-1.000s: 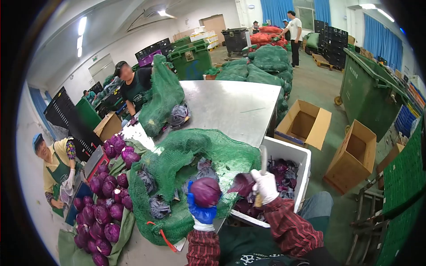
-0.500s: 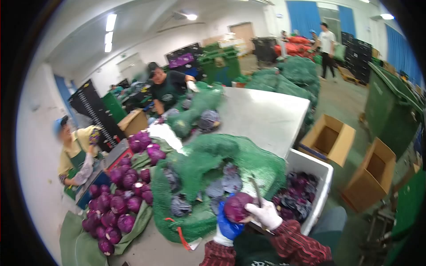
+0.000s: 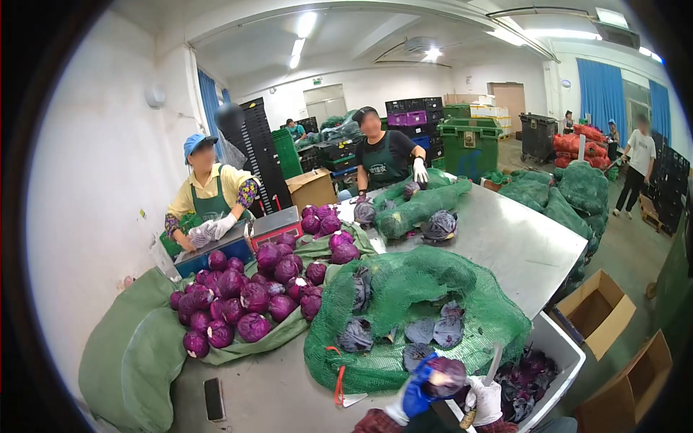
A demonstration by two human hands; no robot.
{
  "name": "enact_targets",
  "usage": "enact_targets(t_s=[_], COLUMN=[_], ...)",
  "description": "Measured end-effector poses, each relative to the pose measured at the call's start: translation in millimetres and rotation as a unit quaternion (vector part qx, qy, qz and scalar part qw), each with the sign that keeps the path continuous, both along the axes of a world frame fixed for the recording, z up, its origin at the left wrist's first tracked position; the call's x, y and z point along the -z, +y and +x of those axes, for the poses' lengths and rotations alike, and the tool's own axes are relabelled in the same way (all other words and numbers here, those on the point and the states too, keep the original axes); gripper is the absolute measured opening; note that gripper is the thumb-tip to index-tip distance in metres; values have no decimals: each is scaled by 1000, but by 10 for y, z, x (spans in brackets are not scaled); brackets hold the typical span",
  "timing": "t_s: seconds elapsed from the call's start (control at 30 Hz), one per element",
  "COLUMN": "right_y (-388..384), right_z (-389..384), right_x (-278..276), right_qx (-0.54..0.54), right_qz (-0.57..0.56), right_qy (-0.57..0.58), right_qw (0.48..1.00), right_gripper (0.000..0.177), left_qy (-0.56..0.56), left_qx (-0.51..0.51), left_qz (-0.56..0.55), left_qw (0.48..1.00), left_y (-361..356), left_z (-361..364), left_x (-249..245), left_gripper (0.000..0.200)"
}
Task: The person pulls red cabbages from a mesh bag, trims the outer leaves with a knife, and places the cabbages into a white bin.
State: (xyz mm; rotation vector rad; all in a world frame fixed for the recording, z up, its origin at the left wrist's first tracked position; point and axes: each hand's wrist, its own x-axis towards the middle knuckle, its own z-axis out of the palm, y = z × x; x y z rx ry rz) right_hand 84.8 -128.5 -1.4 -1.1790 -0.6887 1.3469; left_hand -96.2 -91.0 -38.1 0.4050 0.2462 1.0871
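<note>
A red cabbage [image 3: 449,375] rests in my left hand [image 3: 414,393], which wears a blue glove with its fingers curled round the side. Just to the right, my right hand [image 3: 485,401] in a white glove is closed on a knife [image 3: 494,364]; the blade points up and the wooden handle shows below the fist. Both hands are at the table's near edge. Behind them lies a green mesh bag [image 3: 404,289] with dark cabbages and loose outer leaves [image 3: 447,330] in and on it. Below my right hand, a white bin [image 3: 570,375] holds dark purple leaves.
Many trimmed red cabbages [image 3: 254,297] are piled on green cloth [image 3: 137,353] at the left. A phone [image 3: 214,399] lies on the metal table [image 3: 516,220]. Two co-workers stand across the table, one handling a filled mesh bag [image 3: 426,209]. Open cardboard boxes [image 3: 595,310] stand right.
My view has swung left and up, so the table and cabbage pile appear farther right. My right hand has drawn slightly away from the cabbage; the knife stays in it.
</note>
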Motion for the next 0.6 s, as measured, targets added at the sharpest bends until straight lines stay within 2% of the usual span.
enact_targets(t_s=[0.03,0.07,0.1,0.13,0.17,0.2,0.23,0.27,0.33,0.4,0.43,0.5,0.6], right_y=[-21,-44,7,39,143,89,62,16,-155,-424,-520,-711,-739], right_z=[63,95,234,416,757,1009,1275,1485,1868,1971,2012,2132,2166], right_x=[-250,-384,-294,-112,286,360,553,733,1182,1257,1423,1763,1799], right_qx=[2,3,51,116,199,240,263,290,287,239,240,117,68], right_qz=[13,24,29,100,77,136,141,194,174,165,163,-28,-82], right_qy=[-34,-66,-141,-251,-356,-505,-549,-591,-636,-693,-691,-661,-640], right_qw=[999,998,988,956,910,818,781,727,695,660,662,740,761], right_gripper=[20,16,15,17,23,30,27,24,26,33,33,26,26], left_qy=[-5,-58,-16,28,33,38,30,22,-27,-13,-3,50,62], left_qx=[-6,21,-11,-42,-77,-112,-136,-160,-156,-202,-221,-269,-334], left_qz=[-40,-56,-39,-22,-6,12,19,26,27,20,9,21,27], left_qw=[999,996,999,998,996,993,990,987,987,979,975,962,940], left_y=[-26,-3,16,43,55,67,86,129,289,430,497,751,1294], left_z=[-83,-251,-458,-675,-894,-1120,-1361,-1606,-2082,-2397,-2537,-2855,-3424], left_x=[-133,-137,-165,-323,-476,-625,-718,-784,-882,-1014,-1090,-1093,-1047], left_gripper=[64,74,77,80,81,82,82,82,79,76,74,75,77])
